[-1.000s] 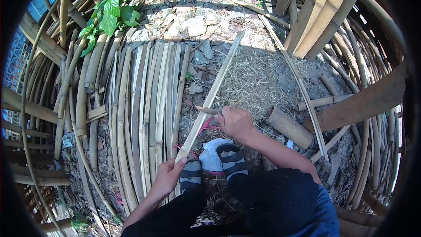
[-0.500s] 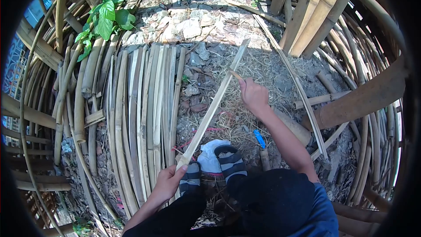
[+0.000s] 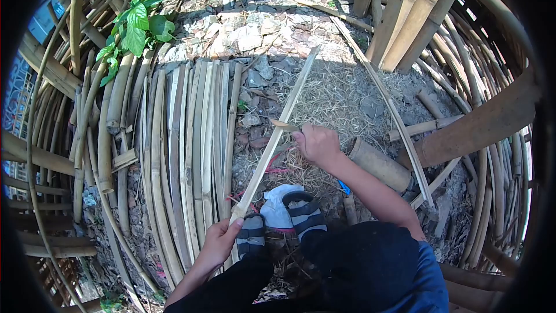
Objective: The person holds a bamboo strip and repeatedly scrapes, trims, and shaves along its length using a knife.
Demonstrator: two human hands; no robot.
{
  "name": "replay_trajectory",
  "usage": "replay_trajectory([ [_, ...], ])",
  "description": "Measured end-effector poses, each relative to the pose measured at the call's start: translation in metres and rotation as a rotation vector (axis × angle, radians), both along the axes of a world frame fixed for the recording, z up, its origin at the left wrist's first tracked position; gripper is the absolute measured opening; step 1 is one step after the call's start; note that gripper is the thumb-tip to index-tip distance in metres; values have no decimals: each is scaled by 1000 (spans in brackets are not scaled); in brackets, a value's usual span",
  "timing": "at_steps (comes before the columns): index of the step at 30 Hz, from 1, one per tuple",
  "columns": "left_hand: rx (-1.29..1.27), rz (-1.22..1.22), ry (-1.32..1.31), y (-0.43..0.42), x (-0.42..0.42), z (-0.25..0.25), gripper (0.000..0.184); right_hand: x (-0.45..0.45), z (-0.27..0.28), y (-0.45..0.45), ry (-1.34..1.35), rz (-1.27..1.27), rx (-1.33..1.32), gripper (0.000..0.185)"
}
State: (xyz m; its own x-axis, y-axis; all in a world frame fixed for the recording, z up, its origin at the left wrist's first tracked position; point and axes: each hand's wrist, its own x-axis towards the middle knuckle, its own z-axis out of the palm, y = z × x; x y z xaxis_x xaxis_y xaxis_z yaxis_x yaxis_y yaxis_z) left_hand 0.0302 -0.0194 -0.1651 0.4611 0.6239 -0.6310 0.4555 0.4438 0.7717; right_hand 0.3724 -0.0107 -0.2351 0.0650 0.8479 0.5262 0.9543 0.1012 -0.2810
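My left hand (image 3: 219, 242) is closed around the near end of a long, pale bamboo strip (image 3: 267, 153), beside my left shoe. The strip slants away from me, up and to the right over the ground. In my right hand (image 3: 319, 148) is a knife (image 3: 281, 124), its blade lying across the strip at about mid-length. My fingers hide most of the knife's handle. Below my right forearm a blue object (image 3: 344, 186) is partly covered, so I cannot make out its kind.
Split bamboo strips (image 3: 191, 162) lie side by side on the left. A bamboo section (image 3: 379, 164) and another long strip (image 3: 388, 101) lie to the right. Thick bamboo poles (image 3: 414, 17) stand at the back right. Dry shavings (image 3: 330, 95) cover the ground; a leafy plant (image 3: 136, 29) grows at the back left.
My right hand and the knife have slid down the strip, toward me and to the left. My left hand has stayed nearly in place, still gripping the near end.
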Motion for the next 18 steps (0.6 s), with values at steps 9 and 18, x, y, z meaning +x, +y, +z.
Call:
replay_trajectory([
  [9,-31,-14,47,-2,-1,1,39,51,1,15,-59,-318,-90,44],
  [18,-44,-50,23,-1,1,4,38,55,10,10,-107,-191,-69,42],
])
